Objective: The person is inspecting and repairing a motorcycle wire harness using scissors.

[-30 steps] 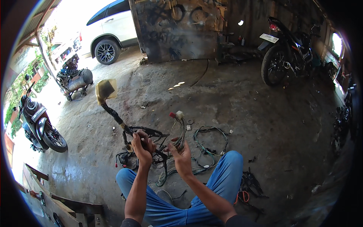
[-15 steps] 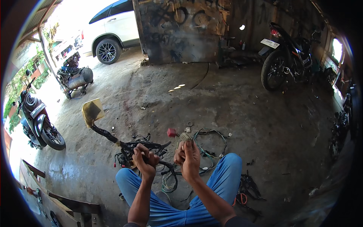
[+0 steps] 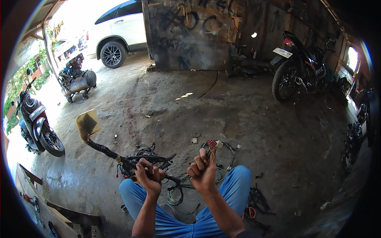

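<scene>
My left hand (image 3: 150, 178) is closed around a black taped wiring harness (image 3: 105, 149), which slants up to the left. Its far end carries a flat, yellowish wrapped piece (image 3: 89, 126) with a dark patch. Raised on the other side, my right hand (image 3: 203, 174) is closed on thin wires below a red connector (image 3: 212, 144) and a pale connector (image 3: 218, 145). The fingers partly hide those wires. Beneath my left hand lies a tangle of black harness branches (image 3: 145, 152). Loose green and pale wires (image 3: 185, 183) loop across the floor between my knees.
Black cable pieces (image 3: 260, 200) and an orange-handled tool (image 3: 251, 213) lie by my right knee. A wooden frame (image 3: 75, 214) stands at lower left. Farther off are a scooter (image 3: 39, 127), a compressor (image 3: 81, 82), a white car (image 3: 127, 31) and a motorcycle (image 3: 293, 67).
My right hand has moved right with the connectors, and the red one now sits beside the pale one at the fingertips. The harness's yellowish end has shifted left and slightly down.
</scene>
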{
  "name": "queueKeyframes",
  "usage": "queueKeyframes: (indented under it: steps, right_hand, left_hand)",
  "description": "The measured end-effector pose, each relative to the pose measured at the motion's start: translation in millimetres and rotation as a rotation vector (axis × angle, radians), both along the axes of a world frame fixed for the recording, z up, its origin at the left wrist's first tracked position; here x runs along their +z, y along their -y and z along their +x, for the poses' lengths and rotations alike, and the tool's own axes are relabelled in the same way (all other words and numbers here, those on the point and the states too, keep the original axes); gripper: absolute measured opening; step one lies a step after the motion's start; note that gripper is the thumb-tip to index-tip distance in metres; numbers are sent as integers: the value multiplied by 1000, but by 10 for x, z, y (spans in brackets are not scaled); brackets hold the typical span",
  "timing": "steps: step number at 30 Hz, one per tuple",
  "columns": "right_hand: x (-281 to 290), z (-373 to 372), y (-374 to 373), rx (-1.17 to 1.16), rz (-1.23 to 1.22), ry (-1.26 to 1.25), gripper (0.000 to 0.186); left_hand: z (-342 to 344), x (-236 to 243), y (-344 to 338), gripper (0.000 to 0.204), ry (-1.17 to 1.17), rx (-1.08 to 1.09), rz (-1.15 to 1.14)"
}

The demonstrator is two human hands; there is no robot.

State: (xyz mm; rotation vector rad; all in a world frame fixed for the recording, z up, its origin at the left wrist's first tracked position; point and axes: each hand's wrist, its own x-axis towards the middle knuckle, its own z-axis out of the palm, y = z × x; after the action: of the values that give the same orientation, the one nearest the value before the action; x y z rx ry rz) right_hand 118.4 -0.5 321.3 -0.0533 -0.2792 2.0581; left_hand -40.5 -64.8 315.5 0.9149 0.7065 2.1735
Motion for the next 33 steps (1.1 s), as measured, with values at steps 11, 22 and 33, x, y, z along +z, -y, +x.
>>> queueKeyframes:
  steps: [11,22,33]
  right_hand:
    - [-31,-14,-4,88,-10,-96,50]
    - [57,-32,35,-26,-6,85,51]
    - [17,59,-46,-53,-14,133,56]
  left_hand:
    - [-41,-102,22,47,66,54,-29]
    - [-20,-137,2,45,149,86,-73]
    - [-12,-110,68,44,176,77,-211]
